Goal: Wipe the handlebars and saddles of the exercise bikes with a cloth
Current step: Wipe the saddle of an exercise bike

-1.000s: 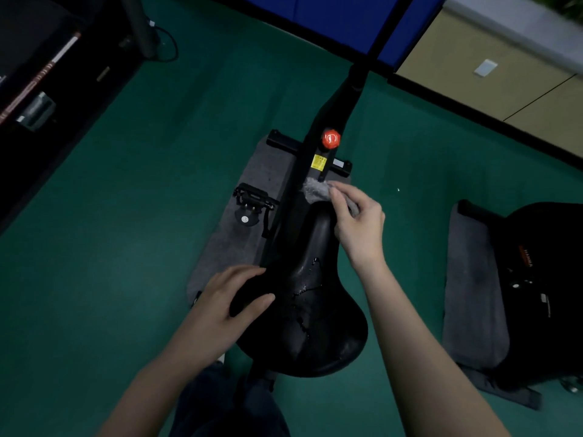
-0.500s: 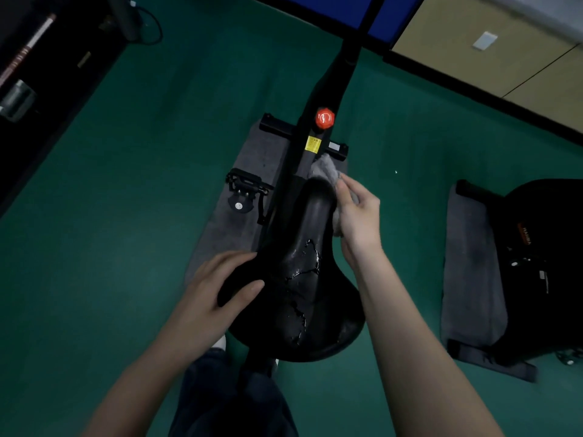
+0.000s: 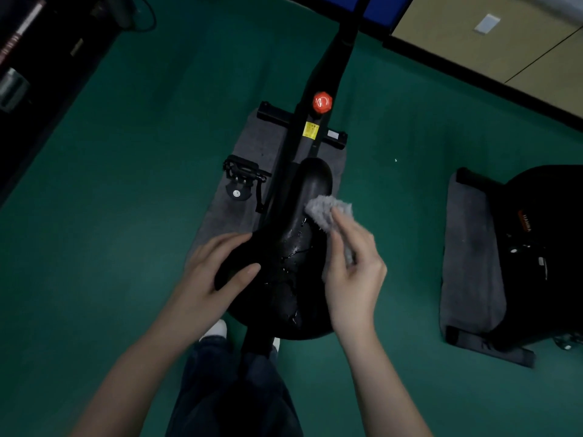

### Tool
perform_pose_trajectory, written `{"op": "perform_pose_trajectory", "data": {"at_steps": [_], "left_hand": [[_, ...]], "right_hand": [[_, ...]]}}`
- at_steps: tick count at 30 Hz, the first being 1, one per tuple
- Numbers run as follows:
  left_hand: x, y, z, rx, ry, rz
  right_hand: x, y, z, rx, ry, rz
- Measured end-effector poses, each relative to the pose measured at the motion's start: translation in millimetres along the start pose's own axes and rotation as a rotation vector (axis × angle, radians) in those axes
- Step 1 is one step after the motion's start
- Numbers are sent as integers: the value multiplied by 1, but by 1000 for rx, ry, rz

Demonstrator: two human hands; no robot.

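A black bike saddle (image 3: 293, 247) sits below me, its top shiny with wet streaks. My left hand (image 3: 217, 272) grips the saddle's left rear edge, thumb on top. In my right hand (image 3: 353, 269) is a grey cloth (image 3: 328, 216), pressed against the saddle's right side at mid-length. The black bike frame (image 3: 328, 58) with a red knob (image 3: 322, 102) and a yellow label runs away from the saddle's nose. The handlebars are out of view.
A grey mat (image 3: 252, 146) lies under the bike on the green floor, with a black pedal (image 3: 243, 175) at the left. A second black machine (image 3: 542, 253) on its own grey mat stands at the right. Dark equipment fills the upper left; beige panels the upper right.
My right hand has drawn the cloth back from the saddle's nose to its right side at mid-length. My left hand has kept its hold on the saddle.
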State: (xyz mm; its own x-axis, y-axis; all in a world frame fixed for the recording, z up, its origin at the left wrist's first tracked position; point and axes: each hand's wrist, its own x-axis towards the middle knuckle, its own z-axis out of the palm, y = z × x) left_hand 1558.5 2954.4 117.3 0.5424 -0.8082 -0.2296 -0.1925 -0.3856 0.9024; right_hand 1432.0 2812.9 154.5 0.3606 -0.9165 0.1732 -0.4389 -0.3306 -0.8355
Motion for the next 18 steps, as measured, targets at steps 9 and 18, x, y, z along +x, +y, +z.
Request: {"op": "perform_pose_trajectory", "data": {"at_steps": [9,18], "left_hand": [[-2,-1,-2,1,-22,14],[-7,-4,0,-12,-21,3]], "right_hand": [[-3,1,5,-185,-261,-354],[6,-6,11,-107,-122,-224]]}}
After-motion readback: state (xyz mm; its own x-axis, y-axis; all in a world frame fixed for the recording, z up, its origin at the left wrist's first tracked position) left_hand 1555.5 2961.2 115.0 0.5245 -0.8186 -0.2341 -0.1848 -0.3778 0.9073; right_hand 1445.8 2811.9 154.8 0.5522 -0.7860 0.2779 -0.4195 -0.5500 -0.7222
